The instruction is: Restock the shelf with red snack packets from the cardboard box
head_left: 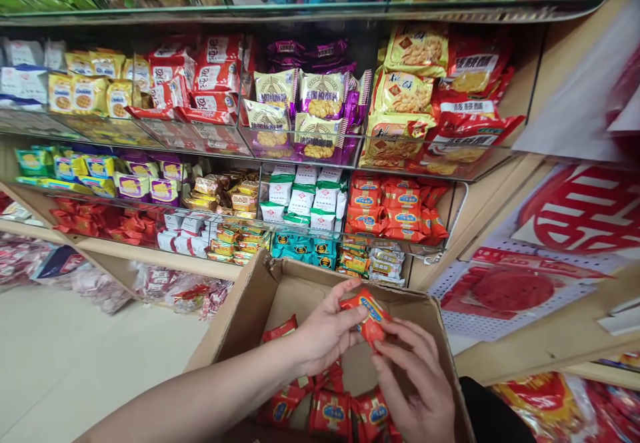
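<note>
A small red packet (371,319) with a blue and yellow label is held between both hands above an open cardboard box (235,309). My left hand (327,329) pinches its left side with thumb and fingers. The fingertips of my right hand (417,369) grip its right edge. Several similar red packets (333,413) lie on the bottom of the box below my hands, partly hidden by my left forearm. On the shelf just beyond the box, matching red packets (385,209) are stacked in a clear-fronted compartment.
Tiered shelves (200,129) with clear dividers hold rows of wrapped snacks. White and green packets (303,199) sit left of the red stack. Red hanging goods (530,283) are at right, bagged goods (170,289) low at left. The pale floor (100,356) shows at lower left.
</note>
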